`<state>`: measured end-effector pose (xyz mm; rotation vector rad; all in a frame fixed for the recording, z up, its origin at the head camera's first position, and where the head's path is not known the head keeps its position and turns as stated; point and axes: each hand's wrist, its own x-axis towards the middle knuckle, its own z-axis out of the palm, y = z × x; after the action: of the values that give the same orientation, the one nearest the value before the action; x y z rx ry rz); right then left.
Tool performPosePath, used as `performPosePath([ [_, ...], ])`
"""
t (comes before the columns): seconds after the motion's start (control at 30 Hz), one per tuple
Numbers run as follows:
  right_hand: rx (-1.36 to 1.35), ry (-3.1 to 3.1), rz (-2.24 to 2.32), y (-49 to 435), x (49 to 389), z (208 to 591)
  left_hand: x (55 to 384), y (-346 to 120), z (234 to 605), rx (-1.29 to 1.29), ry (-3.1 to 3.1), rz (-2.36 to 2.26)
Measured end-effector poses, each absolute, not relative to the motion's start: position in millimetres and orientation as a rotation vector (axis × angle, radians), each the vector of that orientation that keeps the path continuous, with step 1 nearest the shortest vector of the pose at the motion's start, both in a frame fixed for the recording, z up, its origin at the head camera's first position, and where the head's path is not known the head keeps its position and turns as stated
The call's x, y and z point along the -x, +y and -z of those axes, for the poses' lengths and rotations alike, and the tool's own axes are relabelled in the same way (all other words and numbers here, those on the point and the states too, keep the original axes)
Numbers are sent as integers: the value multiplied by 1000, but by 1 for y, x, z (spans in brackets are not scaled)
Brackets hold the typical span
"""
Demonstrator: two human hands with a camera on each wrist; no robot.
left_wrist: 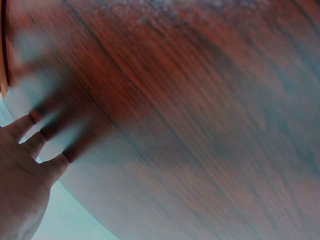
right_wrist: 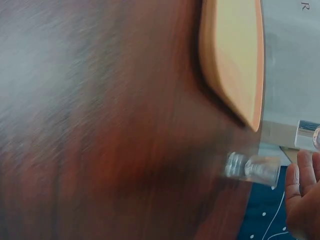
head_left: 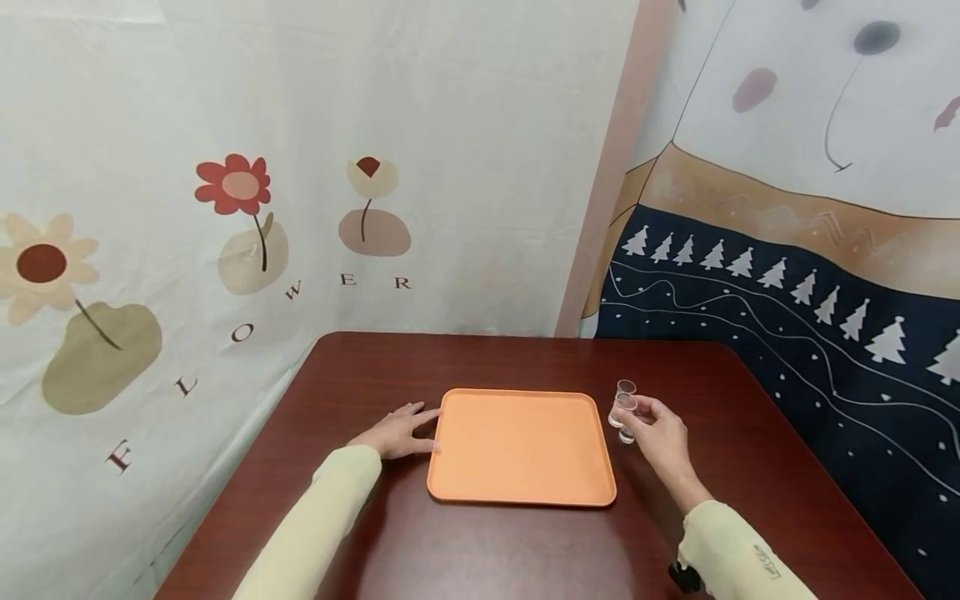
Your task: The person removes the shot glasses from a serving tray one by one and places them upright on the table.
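Observation:
An orange rectangular tray (head_left: 522, 447) lies flat on the brown table. My left hand (head_left: 397, 432) is at its left edge, fingers spread and fingertips touching or very near the rim. In the left wrist view the fingers (left_wrist: 49, 170) are extended over the wood. To the right of the tray, my right hand (head_left: 660, 437) pinches a small clear glass (right_wrist: 306, 135) between thumb and fingers. Another small clear glass (right_wrist: 252, 169) is right beside it, upright and lower in the right wrist view. The two glasses overlap in the head view, and the thumb is hidden in the right wrist view.
The glossy wooden table (head_left: 487, 550) extends around the tray, with rounded far corners. Behind it hangs a white cloth (head_left: 480, 167) printed with flowers and letters. A dark blue cloth (head_left: 750, 333) with white trees hangs on the right.

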<state>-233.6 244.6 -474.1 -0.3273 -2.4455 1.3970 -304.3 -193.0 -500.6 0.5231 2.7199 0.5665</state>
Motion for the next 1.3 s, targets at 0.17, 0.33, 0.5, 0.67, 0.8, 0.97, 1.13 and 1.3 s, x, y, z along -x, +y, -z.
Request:
performPosePath([
  [0.17,337,-2437,-1393,254,226,482,304,-194,500,-533,2726,-554],
  [0.33,351,-2437,-1386,260,220,488,304,-193,498,-538,2724,-553],
  [0.5,358,-2431,-1389,266,217,495,304,-192,499,-540,2722,-535],
  [0.67,371,-2450,-1368,271,214,503,305,-192,502,-537,2722,-540],
  [0.8,353,-2513,-1334,272,212,510,305,-192,502,-522,2718,-550],
  [0.97,327,-2596,-1297,274,209,516,303,-192,501,-521,2715,-559],
  [1.13,295,-2608,-1315,276,210,517,303,-191,498,-523,2716,-568],
  [1.3,291,-2622,-1375,278,213,511,301,-191,495,-513,2714,-557],
])
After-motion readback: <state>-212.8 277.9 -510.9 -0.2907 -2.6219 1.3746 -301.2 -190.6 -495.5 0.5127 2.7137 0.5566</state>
